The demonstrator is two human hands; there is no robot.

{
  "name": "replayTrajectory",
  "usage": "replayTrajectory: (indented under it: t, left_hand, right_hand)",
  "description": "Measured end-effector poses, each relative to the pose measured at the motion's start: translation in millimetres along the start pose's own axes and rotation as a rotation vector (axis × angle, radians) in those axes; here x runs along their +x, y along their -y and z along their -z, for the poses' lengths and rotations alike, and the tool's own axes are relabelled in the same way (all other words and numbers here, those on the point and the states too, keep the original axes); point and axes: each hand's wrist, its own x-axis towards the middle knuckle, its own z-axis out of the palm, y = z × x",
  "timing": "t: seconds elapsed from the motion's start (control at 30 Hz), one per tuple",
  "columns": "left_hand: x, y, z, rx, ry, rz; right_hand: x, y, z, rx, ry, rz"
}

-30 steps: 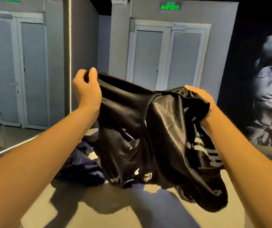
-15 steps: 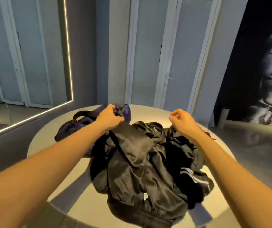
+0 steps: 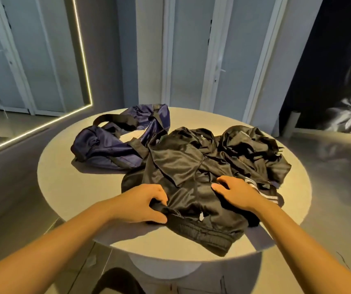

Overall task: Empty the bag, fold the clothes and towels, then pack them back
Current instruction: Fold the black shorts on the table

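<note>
A crumpled black satin garment (image 3: 183, 166) lies on the round table (image 3: 68, 183), its elastic waistband hanging over the near edge. My left hand (image 3: 147, 203) pinches the cloth at the garment's near left corner. My right hand (image 3: 235, 192) lies on the garment's near right part, fingers bent into the fabric. More black clothing with white stripes (image 3: 255, 149) is heaped to the right. A limp navy bag (image 3: 115, 143) with black straps lies collapsed at the table's far left.
The table stands on a white pedestal (image 3: 164, 270). A mirror with a lit edge (image 3: 83, 60) is on the left wall. Pale double doors (image 3: 191, 49) stand behind the table. A dark mural (image 3: 344, 71) covers the right wall.
The garment went from held up in the air to lying on the table. Both hands came from its far edge back to its near edge, close to me.
</note>
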Motion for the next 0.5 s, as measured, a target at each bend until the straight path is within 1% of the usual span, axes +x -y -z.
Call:
replayTrajectory:
  t: [0.07, 0.13, 0.2, 0.23, 0.27, 0.3, 0.33, 0.37, 0.4, 0.43, 0.5]
  left_hand:
    - [5, 1, 1, -0.105, -0.080, -0.004]
    - [10, -4, 8, -0.274, -0.135, 0.035]
    - [18, -11, 15, -0.447, -0.200, 0.091]
    - [23, -14, 17, -0.512, -0.228, 0.134]
    - [28, -17, 19, -0.560, -0.244, 0.179]
    - [33, -20, 20, -0.595, -0.255, 0.220]
    - [38, -23, 21, -0.622, -0.257, 0.253]
    - [42, -28, 22, -0.643, -0.254, 0.278]
    - [46, -30, 23, -0.672, -0.259, 0.300]
    - [49, -32, 24, -0.703, -0.273, 0.327]
    - [55, -38, 25, -0.781, -0.301, 0.385]
  right_hand:
    - [-6, 10, 2, 0.055, -0.088, 0.086]
    - [-22, 30, 5, 0.249, -0.139, 0.197]
    - [-43, 51, 8, 0.449, -0.088, 0.274]
    - [-52, 59, 8, 0.485, -0.041, 0.289]
    - [-59, 64, 7, 0.443, -0.014, 0.292]
    - [-64, 66, 4, 0.325, -0.024, 0.284]
    - [-66, 67, -1, 0.180, -0.064, 0.260]
    - [-66, 67, -5, 0.094, -0.109, 0.229]
    - [-64, 65, -8, 0.103, -0.149, 0.202]
    - [-61, 63, -10, 0.164, -0.174, 0.182]
    - [-55, 54, -8, 0.365, -0.146, 0.135]
